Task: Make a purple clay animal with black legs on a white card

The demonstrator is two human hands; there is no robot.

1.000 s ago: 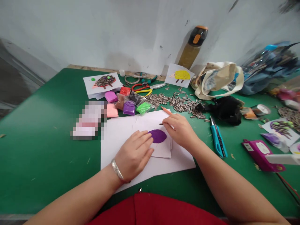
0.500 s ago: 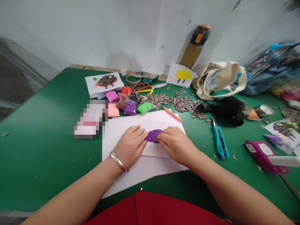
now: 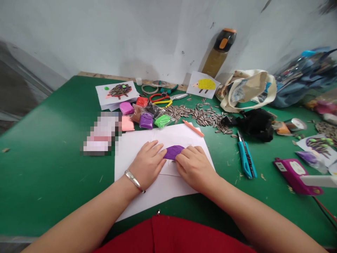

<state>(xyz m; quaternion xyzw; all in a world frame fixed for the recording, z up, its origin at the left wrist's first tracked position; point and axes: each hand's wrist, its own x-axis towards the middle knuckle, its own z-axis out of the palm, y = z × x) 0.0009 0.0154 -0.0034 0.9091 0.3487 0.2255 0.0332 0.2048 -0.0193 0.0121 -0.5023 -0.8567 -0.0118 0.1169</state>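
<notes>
Green table (image 3: pixel 52 168) — left hand (image 3: pixel 147 164), open, touches purple clay (image 3: pixel 173 152); right hand (image 3: pixel 194 166) (curled) pinches a dark sliver (image 3: pixel 173 161).

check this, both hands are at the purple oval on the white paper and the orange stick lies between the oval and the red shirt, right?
The stick's place is wrong: the head view shows the orange stick beyond the purple oval, near the seeds. The left hand and right hand are at the oval on the white paper.
</notes>
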